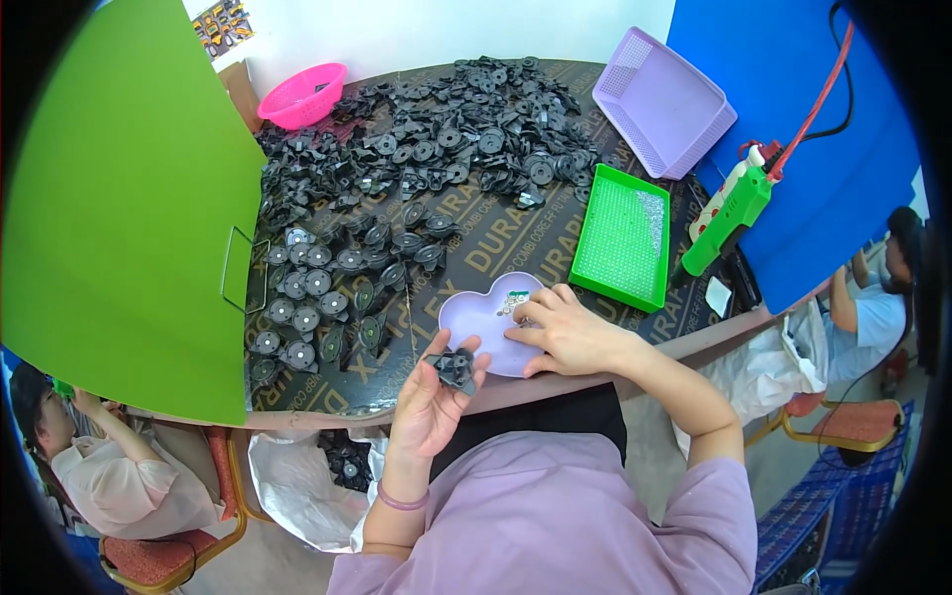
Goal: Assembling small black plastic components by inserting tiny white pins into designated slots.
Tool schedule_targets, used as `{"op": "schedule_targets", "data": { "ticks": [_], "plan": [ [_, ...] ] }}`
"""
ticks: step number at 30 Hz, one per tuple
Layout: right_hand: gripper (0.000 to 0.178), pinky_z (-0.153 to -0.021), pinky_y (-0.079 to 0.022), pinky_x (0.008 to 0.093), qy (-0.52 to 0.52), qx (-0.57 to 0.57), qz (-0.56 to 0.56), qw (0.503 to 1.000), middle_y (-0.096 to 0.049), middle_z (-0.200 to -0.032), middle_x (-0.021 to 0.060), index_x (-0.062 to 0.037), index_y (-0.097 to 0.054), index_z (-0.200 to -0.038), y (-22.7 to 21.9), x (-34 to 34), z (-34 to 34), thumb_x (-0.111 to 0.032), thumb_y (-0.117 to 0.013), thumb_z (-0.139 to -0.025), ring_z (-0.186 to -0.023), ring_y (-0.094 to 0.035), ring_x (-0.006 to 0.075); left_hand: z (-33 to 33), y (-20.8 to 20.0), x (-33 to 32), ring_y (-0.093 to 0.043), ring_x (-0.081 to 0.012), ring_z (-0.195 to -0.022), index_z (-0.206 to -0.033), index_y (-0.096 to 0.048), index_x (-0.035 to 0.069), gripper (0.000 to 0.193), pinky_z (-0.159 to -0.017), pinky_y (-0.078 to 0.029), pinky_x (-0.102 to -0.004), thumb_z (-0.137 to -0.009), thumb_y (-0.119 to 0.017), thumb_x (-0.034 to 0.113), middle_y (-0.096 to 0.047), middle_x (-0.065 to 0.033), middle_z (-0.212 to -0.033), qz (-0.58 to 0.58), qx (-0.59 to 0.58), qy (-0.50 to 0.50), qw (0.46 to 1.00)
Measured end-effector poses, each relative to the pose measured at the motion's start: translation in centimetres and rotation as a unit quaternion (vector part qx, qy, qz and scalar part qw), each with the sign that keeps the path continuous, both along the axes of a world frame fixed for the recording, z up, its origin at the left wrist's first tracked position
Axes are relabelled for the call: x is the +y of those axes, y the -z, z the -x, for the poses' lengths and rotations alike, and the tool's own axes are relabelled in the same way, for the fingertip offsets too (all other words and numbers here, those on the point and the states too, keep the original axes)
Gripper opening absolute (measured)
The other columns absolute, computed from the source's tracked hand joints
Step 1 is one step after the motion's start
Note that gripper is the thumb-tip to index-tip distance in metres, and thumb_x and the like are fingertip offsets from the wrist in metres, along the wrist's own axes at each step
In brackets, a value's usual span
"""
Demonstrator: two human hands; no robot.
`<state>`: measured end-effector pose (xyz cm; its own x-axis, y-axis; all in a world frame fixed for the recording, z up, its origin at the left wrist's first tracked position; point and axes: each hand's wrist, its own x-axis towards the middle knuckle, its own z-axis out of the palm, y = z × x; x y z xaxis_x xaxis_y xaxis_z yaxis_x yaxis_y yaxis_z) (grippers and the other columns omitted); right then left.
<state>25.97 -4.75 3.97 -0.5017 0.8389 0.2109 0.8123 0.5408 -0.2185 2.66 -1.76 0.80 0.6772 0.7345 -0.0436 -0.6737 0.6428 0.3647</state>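
My left hand [417,409] is raised at the table's near edge, palm up, its fingers closed round a black plastic part [453,370]. Just right of it lies a shallow lilac dish [468,319] with a lobed rim. Small shiny metal pieces [508,305] and a bit of green sit at its far right side. Over the right half of the dish, my right hand [575,335] reaches down with bent fingers, thumb apart from the fingertips. Nothing shows between them.
Black parts [486,139] heap the far table, with several rows [307,285] nearer left. A green tray [620,238] of small metal pieces, a lilac basket [664,99] and a green power screwdriver [734,213] are at right. A pink basket [302,96] stands far left. Co-workers sit either side.
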Motion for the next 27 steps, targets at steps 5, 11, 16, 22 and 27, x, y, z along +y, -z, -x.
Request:
{"op": "schedule_targets", "data": {
  "ticks": [5,11,16,22,27],
  "plan": [
    [0.029,-0.085,-0.031,0.0359,-0.028,-0.018,0.028,0.999,-0.052,-0.101,0.0031,-0.0115,-0.066,-0.088,-1.0,-0.5,0.1,-0.032,-0.068,-0.067,-0.100,-0.043,0.0215,0.2,0.5,0.2,-0.046,-0.0353,-0.113,-0.115,-0.045,0.003,0.039,-0.092,-0.046,-0.0386,-0.085,-0.053,0.026,-0.041,-0.0236,-0.126,0.016,-0.031,-0.025,0.999],
    [0.011,-0.083,-0.032,0.0330,-0.038,0.128,0.116,0.984,-0.054,-0.089,0.0021,-0.0101,-0.062,-0.075,-1.2,-0.6,-0.3,-0.017,-0.069,-0.069,-0.092,-0.047,0.0190,0.2,0.7,0.0,-0.049,-0.0351,-0.110,-0.114,-0.047,0.005,0.038,-0.089,-0.048,-0.0400,-0.083,-0.055,0.026,-0.043,-0.0215,-0.125,-0.003,-0.019,-0.022,1.000],
    [0.007,-0.077,-0.036,0.0307,0.032,0.372,0.157,0.914,-0.053,-0.080,0.0039,-0.0066,-0.062,-0.075,-2.5,-0.5,0.7,-0.010,-0.067,-0.072,-0.080,-0.051,0.0192,-1.0,0.2,-0.7,-0.054,-0.0303,-0.104,-0.114,-0.048,0.006,0.036,-0.086,-0.049,-0.0399,-0.083,-0.057,0.021,-0.048,-0.0181,-0.121,-0.073,0.026,-0.016,0.997],
    [0.011,-0.071,-0.037,0.0291,-0.014,0.366,0.146,0.919,-0.044,-0.079,0.0034,-0.0054,-0.062,-0.073,-4.5,-0.4,4.1,-0.014,-0.069,-0.071,-0.079,-0.045,0.0162,-1.3,1.0,-1.3,-0.058,-0.0208,-0.098,-0.115,-0.049,0.004,0.033,-0.085,-0.050,-0.0371,-0.084,-0.057,0.016,-0.056,-0.0100,-0.108,-0.073,0.013,0.001,0.997],
    [0.010,-0.066,-0.037,0.0263,0.012,0.372,0.141,0.917,-0.044,-0.078,0.0022,-0.0061,-0.062,-0.074,-4.2,-0.4,4.8,-0.014,-0.068,-0.072,-0.076,-0.044,0.0134,-1.4,0.6,-1.3,-0.058,-0.0203,-0.096,-0.115,-0.049,0.005,0.033,-0.084,-0.051,-0.0354,-0.084,-0.057,0.014,-0.057,-0.0101,-0.106,-0.072,0.024,-0.015,0.997]
  ]
}}
